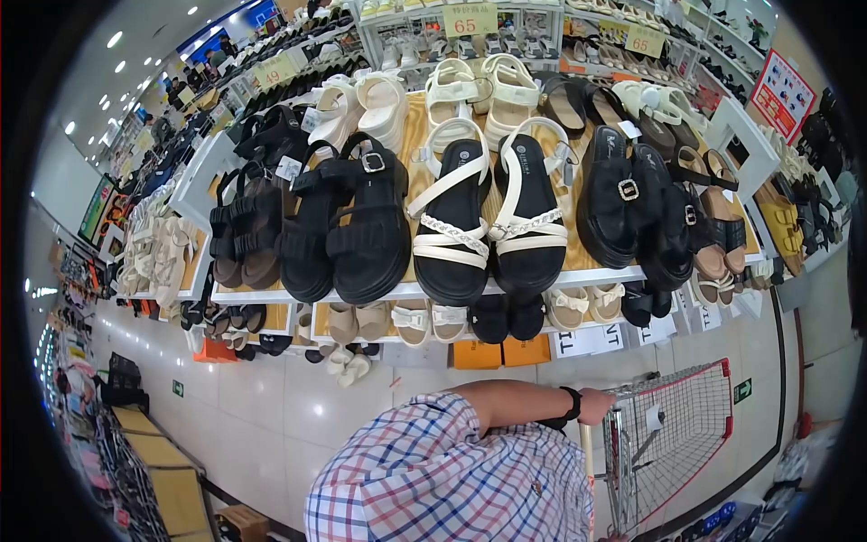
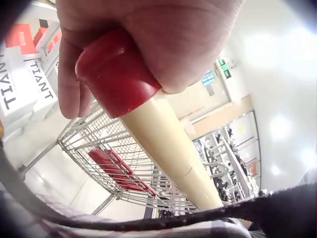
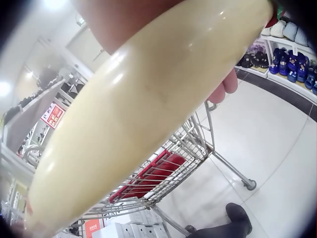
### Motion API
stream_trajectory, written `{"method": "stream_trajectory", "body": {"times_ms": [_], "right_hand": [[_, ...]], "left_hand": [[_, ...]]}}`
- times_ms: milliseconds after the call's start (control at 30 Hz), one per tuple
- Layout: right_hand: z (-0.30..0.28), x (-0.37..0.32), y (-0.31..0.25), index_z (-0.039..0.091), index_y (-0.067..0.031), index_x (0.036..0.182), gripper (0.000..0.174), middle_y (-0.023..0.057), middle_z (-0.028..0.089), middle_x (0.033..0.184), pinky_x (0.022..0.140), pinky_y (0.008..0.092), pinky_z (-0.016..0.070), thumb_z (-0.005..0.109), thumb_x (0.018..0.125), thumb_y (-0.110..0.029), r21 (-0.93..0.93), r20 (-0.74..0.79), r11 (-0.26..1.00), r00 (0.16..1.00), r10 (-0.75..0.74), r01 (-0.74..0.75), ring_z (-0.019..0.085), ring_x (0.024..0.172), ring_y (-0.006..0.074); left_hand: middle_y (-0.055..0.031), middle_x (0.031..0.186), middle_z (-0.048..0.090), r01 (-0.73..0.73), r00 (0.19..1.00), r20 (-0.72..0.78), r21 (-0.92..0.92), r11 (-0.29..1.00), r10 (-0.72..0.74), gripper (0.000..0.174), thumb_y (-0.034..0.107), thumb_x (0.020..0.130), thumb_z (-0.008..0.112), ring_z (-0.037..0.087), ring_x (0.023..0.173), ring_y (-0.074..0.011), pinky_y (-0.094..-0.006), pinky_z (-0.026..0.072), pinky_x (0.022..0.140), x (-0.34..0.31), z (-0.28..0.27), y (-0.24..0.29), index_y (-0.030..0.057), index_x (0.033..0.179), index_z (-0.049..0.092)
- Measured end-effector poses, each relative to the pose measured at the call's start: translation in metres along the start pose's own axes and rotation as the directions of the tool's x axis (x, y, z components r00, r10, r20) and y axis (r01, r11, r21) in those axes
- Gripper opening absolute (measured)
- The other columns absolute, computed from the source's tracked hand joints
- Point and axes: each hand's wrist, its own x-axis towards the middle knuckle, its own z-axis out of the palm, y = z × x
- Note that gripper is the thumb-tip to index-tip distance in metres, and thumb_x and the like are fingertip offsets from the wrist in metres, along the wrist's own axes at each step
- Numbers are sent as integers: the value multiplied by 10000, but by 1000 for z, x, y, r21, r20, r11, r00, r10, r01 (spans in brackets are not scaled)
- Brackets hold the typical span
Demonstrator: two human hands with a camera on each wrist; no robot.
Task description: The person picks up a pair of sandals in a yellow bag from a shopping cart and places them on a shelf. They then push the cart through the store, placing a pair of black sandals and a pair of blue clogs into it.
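Observation:
A wire shopping cart (image 1: 673, 434) with red trim stands to the person's right in the head view. Its cream handle (image 2: 168, 144) ends in a red cap (image 2: 116, 74). My left hand (image 2: 158, 34) grips the handle at that cap, its fingers (image 2: 69, 94) hanging over the far side. In the right wrist view the cream handle (image 3: 129, 114) crosses the picture, and my right hand (image 3: 131, 20) holds it from behind; fingertips (image 3: 225, 89) show past its lower edge. Most of the right hand is hidden behind the handle. The head view shows the left arm reaching across a checked shirt.
A display table carries black sandals (image 1: 366, 217), white-strapped sandals (image 1: 456, 217) and many other shoes. More footwear and orange boxes (image 1: 501, 352) sit on the lower level. Price signs (image 1: 470, 20) stand behind. White boxes (image 2: 20, 89) are beside the cart, and blue shoes (image 3: 292, 64) fill a shelf.

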Motion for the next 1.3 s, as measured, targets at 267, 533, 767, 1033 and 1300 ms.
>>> {"method": "stream_trajectory", "body": {"times_ms": [267, 533, 767, 1033, 1300], "right_hand": [[101, -22, 62, 693, -114, 797, 275, 139, 653, 842, 716, 474, 462, 658, 635, -333, 831, 220, 545, 966, -134, -114, 598, 784, 312], [-97, 44, -57, 425, -22, 1187, 247, 44, 442, 574, 325, 302, 342, 477, 956, -94, 687, 562, 17, 547, 620, -726, 445, 403, 152], [-111, 54, -67, 427, -40, 1225, 272, 76, 481, 596, 335, 307, 350, 476, 973, -128, 612, 588, 37, 486, 646, -790, 463, 413, 161], [-129, 69, -88, 444, -10, 1157, 221, 98, 514, 625, 347, 313, 364, 480, 977, -132, 597, 518, 127, 501, 694, -792, 487, 424, 185], [-126, 67, -84, 444, -13, 1108, 173, 97, 503, 605, 351, 325, 381, 467, 981, -128, 580, 585, 71, 475, 657, -812, 484, 408, 197]], "left_hand": [[-202, 957, 667, 19, 998, 56, -3, 1000, -19, 542, -5, 706, 593, 663, 894, -378, -450, 524, 692, 3, -19, 9, 10, 1235, 478], [-210, 975, 665, -38, 994, -108, -93, 995, 28, 273, 32, 772, 581, 655, 928, -377, -460, 528, 727, 12, -8, 3, -7, 1040, 550], [-208, 961, 664, -35, 992, -123, -121, 992, 20, 265, 48, 788, 560, 650, 906, -391, -467, 519, 722, 19, -11, 0, -6, 1047, 547], [-242, 1123, 603, -46, 999, -32, -66, 997, 44, 384, 22, 811, 487, 629, 956, -411, -476, 515, 773, 24, -21, -4, -30, 1189, 448], [-235, 1113, 605, -36, 999, -29, -62, 997, 34, 350, 31, 822, 482, 627, 966, -406, -470, 511, 794, 21, -24, -2, -22, 1167, 457]]}}
